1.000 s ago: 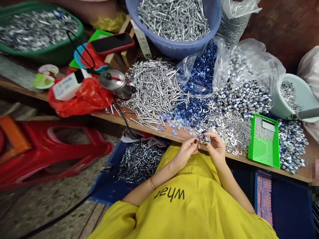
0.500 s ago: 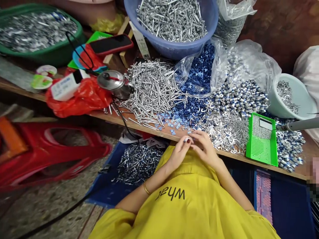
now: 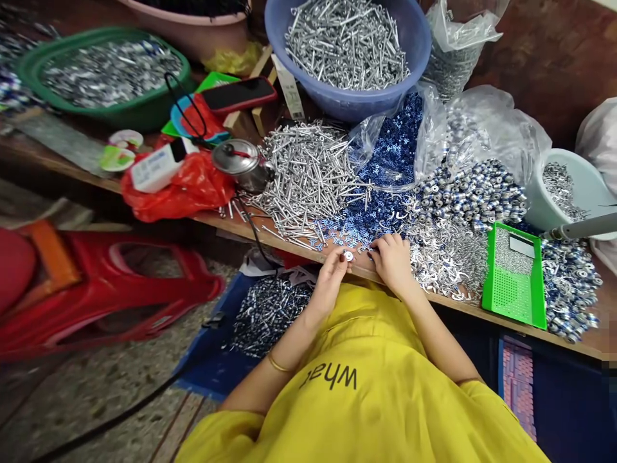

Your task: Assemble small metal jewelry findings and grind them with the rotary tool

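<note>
My left hand (image 3: 332,276) is at the front edge of the wooden bench (image 3: 231,225), fingers pinched on a small round silver-and-blue roller part (image 3: 348,256). My right hand (image 3: 393,260) lies just right of it, fingers curled down onto the scattered small blue plastic pieces (image 3: 366,222); whether it holds one is hidden. A heap of silver metal pins (image 3: 308,173) lies behind the left hand. Curved silver clips (image 3: 443,257) are spread to the right of my right hand. I wear a yellow shirt.
A blue basin of pins (image 3: 347,45), a green basin (image 3: 106,77), bags of blue pieces and rollers (image 3: 472,186), a pale tub (image 3: 569,186) and a green perforated tray (image 3: 513,276) sit on the bench. A blue bin of parts (image 3: 270,308) and red stools (image 3: 106,289) stand below.
Both hands moved from in front of my chest up to the bench edge and drew apart. The left keeps the roller part; the right went down onto the blue pieces.
</note>
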`<state>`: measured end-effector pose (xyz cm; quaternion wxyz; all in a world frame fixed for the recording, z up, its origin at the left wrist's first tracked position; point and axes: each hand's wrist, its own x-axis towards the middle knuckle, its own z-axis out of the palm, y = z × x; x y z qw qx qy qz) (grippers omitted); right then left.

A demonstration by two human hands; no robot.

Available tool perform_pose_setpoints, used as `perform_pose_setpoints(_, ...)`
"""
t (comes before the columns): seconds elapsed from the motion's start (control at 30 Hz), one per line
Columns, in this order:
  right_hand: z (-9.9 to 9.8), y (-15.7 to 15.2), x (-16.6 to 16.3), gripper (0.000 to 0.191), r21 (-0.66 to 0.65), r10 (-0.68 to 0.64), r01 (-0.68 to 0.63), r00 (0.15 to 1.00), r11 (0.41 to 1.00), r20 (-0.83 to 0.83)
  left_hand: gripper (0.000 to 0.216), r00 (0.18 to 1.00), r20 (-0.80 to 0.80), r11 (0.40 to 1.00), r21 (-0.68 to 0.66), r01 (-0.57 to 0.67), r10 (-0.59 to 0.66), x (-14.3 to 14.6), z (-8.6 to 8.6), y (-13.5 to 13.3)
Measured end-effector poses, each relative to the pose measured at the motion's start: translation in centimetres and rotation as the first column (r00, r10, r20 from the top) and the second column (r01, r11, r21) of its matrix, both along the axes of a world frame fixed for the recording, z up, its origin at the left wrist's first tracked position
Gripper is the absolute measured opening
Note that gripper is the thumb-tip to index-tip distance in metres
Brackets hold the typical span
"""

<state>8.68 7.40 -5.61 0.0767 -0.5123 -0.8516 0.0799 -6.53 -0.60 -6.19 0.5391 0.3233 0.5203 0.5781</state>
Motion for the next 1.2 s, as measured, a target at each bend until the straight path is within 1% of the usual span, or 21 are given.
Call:
perform_pose_setpoints(0.1,0.0,0.0,-0.4,0.02,0.018,-0.033,0.033,0.999,0.999,0.019,0.034,0.999,0.026,0.999,0.015,-0.031,0.03,-0.3,-0.3,0.1)
perform_pose_setpoints(0.2,-0.4,0.1,-0.6,0.015,0.011,-0.021,0.02,1.0,1.0,0.017,0.034,0.996,0.093,1.0,0.015,-0.003,0.002,-0.7,-0.4,0.3)
perform_pose_setpoints(0.27,-0.5,0.1,-0.3,0.014,-0.028,-0.003,0.0,0.995,1.0,-0.096,0.035,0.995,0.096,1.0,0.016,0.027,-0.028,-0.9,-0.5,0.2)
perform_pose_setpoints(0.3,-0.4,0.1,0.0,0.015,-0.055,0.0,-0.011,0.979,0.998,-0.205,0.036,0.996,0.085,0.999,0.017,0.039,-0.041,-1.0,-0.6,0.1)
perform_pose_setpoints(0.33,-0.1,0.0,0.3,0.018,-0.084,-0.003,-0.027,0.941,0.996,-0.34,0.037,0.996,0.071,0.999,0.018,0.051,-0.052,-1.0,-0.6,0.0)
perform_pose_setpoints(0.4,1.0,-0.5,1.2,0.021,-0.14,-0.018,-0.083,0.799,0.987,-0.602,0.04,0.996,0.048,0.997,0.012,0.079,-0.079,-1.0,-0.7,-0.2)
perform_pose_setpoints(0.43,1.8,-0.9,1.5,0.022,-0.166,-0.023,-0.128,0.722,0.978,-0.692,0.042,0.995,0.036,0.996,0.006,0.091,-0.091,-0.9,-0.6,-0.3)
perform_pose_setpoints(0.47,2.6,-1.3,1.8,0.022,-0.187,-0.023,-0.179,0.662,0.966,-0.749,0.043,0.994,0.023,0.995,0.0,0.104,-0.104,-0.7,-0.5,-0.3)
perform_pose_setpoints(0.53,4.2,-2.2,2.2,0.022,-0.221,-0.019,-0.26,0.606,0.94,-0.795,0.045,0.991,-0.014,0.991,-0.006,0.135,-0.135,-0.3,-0.1,-0.4)
perform_pose_setpoints(0.63,5.1,-3.0,2.3,0.016,-0.281,-0.088,-0.272,0.557,0.92,-0.826,0.044,0.974,-0.098,0.978,0.002,0.207,-0.206,0.5,0.8,-0.4)
perform_pose_setpoints(0.7,4.9,-3.3,2.4,0.01,-0.354,-0.193,-0.263,0.487,0.897,-0.852,0.042,0.956,-0.161,0.968,0.02,0.251,-0.245,0.8,1.4,-0.3)
perform_pose_setpoints(0.73,4.6,-3.3,2.4,0.009,-0.401,-0.255,-0.276,0.443,0.873,-0.86,0.041,0.947,-0.195,0.963,0.033,0.267,-0.256,0.9,1.6,-0.3)
perform_pose_setpoints(0.8,4.1,-3.5,2.6,0.014,-0.496,-0.382,-0.326,0.356,0.805,-0.853,0.038,0.923,-0.278,0.953,0.071,0.296,-0.266,1.0,1.9,-0.4)
perform_pose_setpoints(0.87,3.7,-3.8,2.9,0.022,-0.563,-0.483,-0.375,0.293,0.736,-0.825,0.035,0.88,-0.397,0.935,0.125,0.333,-0.26,0.9,2.0,-0.3)
perform_pose_setpoints(0.9,3.7,-4.0,3.0,0.024,-0.58,-0.511,-0.375,0.275,0.723,-0.815,0.034,0.849,-0.465,0.922,0.155,0.356,-0.25,0.8,2.0,-0.2)
perform_pose_setpoints(0.93,3.7,-4.3,3.2,0.024,-0.582,-0.516,-0.349,0.269,0.734,-0.813,0.033,0.817,-0.528,0.908,0.183,0.377,-0.232,0.8,2.0,-0.1)
perform_pose_setpoints(0.97,3.8,-4.6,3.3,0.023,-0.566,-0.498,-0.299,0.277,0.769,-0.822,0.032,0.787,-0.579,0.896,0.206,0.395,-0.214,0.8,2.0,0.0)
perform_pose_setpoints(1.03,4.2,-5.2,3.7,0.015,-0.472,-0.402,-0.162,0.333,0.867,-0.853,0.032,0.755,-0.625,0.882,0.222,0.415,-0.198,1.1,2.0,0.3)
perform_pose_setpoints(1.07,4.4,-5.4,3.9,0.012,-0.405,-0.342,-0.105,0.374,0.908,-0.862,0.032,0.756,-0.623,0.883,0.218,0.416,-0.202,1.4,2.1,0.4)
perform_pose_setpoints(1.1,4.6,-5.7,4.2,0.01,-0.344,-0.29,-0.063,0.407,0.937,-0.866,0.032,0.763,-0.609,0.888,0.204,0.413,-0.216,1.8,2.1,0.5)
perform_pose_setpoints(1.2,4.6,-6.4,5.0,0.008,-0.245,-0.222,0.001,0.431,0.969,-0.875,0.033,0.799,-0.521,0.905,0.111,0.412,-0.3,3.2,2.3,0.8)
